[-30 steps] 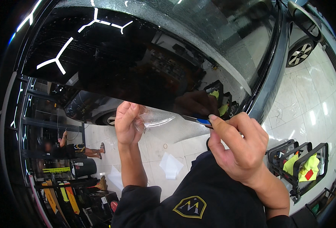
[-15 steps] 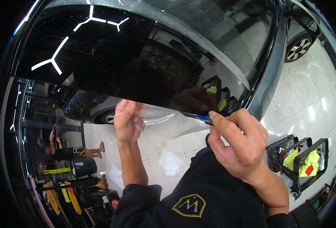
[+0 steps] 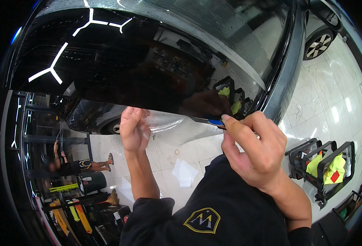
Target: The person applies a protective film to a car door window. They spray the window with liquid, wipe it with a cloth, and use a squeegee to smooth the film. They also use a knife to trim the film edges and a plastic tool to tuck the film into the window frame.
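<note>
A glossy black pane (image 3: 119, 65) on the car door reflects white lights and my fingers. My left hand (image 3: 132, 131) is at its lower edge, thumb and fingers closed on a crinkled clear film (image 3: 168, 127) that hangs below the edge. At the edge further right, my right hand (image 3: 257, 156) pinches a thin dark tool with a blue part (image 3: 216, 122), its tip against the pane's lower edge. The tool's far end is hard to make out against the film.
A side mirror (image 3: 324, 16) and wheel (image 3: 318, 45) are at upper right. A mesh cart (image 3: 332, 168) with yellow cloths stands right. Another person (image 3: 76, 166) works at left beside a dark bucket (image 3: 91, 182) and tool rack (image 3: 70, 213). White sheets (image 3: 183, 174) lie on the floor.
The whole scene has shifted slightly up and left in the view. Both hands have risen a little with it, keeping their grips and their places along the pane's edge.
</note>
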Motion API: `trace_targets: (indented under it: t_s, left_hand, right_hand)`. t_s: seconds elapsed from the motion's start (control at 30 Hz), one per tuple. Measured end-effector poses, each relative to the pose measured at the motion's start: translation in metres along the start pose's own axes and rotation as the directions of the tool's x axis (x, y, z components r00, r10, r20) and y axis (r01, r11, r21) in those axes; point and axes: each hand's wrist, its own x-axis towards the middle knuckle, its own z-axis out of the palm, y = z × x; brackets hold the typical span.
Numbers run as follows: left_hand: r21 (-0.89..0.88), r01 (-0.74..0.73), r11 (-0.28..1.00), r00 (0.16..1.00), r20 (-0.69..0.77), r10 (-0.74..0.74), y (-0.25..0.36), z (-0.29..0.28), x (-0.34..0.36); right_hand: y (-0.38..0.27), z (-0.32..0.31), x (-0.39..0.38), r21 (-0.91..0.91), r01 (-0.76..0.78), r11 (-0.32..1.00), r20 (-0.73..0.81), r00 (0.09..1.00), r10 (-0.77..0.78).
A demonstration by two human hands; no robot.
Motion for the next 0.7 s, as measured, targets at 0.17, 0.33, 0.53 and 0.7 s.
trace_targets:
  t_s: [0.17, 0.33, 0.53, 0.7]
  left_hand:
    - [0.014, 0.009, 1.0, 1.0, 0.004, -0.009, -0.003, -0.006, 0.0]
    - [0.003, 0.004, 1.0, 1.0, 0.021, -0.004, -0.001, -0.005, 0.001]
    - [0.05, 0.034, 0.998, 0.999, -0.044, -0.032, -0.005, -0.005, -0.003]
    - [0.028, 0.027, 0.999, 1.0, 0.011, -0.028, -0.006, -0.009, 0.001]
  right_hand:
    - [0.002, 0.0, -0.001, -0.005, -0.001, 1.0, 0.0, 1.0, 0.001]
    - [0.006, -0.001, -0.006, -0.046, -0.002, 0.999, 0.039, 0.999, 0.004]
    - [0.007, 0.001, -0.009, -0.044, -0.003, 0.999, 0.023, 1.0, 0.004]
    - [0.009, 0.0, -0.011, -0.056, -0.016, 0.998, 0.044, 0.999, 0.019]
